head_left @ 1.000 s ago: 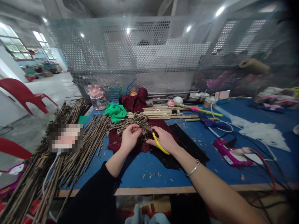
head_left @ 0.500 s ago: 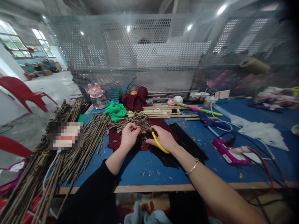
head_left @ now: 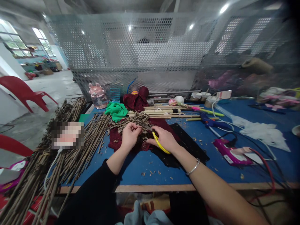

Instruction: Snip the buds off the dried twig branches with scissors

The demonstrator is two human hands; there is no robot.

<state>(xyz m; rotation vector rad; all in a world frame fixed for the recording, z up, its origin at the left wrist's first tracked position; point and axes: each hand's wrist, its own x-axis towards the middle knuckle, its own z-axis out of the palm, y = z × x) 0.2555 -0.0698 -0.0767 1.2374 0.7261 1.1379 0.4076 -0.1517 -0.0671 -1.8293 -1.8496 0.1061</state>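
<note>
My right hand [head_left: 164,139] is closed on yellow-handled scissors [head_left: 160,144], their blades pointing left toward my other hand. My left hand [head_left: 131,134] has its fingertips pinched together near the blade tips; whatever is between them is too small to make out. Beneath and behind both hands, dried brown plant stalks [head_left: 134,120] lie on a dark red cloth [head_left: 114,142]. A black sheet [head_left: 187,140] sits under the cloth's right side. Small brown scraps [head_left: 151,172] are scattered on the blue table [head_left: 131,175] in front of my hands.
Long bundles of dry stalks [head_left: 89,147] cover the left side. A green cloth [head_left: 116,111], a pink-lidded bottle [head_left: 97,95] and wooden sticks [head_left: 161,112] stand or lie behind. On the right are a blue glue gun [head_left: 208,120], a purple power strip [head_left: 231,153], cables and white plastic [head_left: 260,129].
Hardly anything differs. Both hands and the scissors keep nearly the same place, and the whole view has shifted very slightly.
</note>
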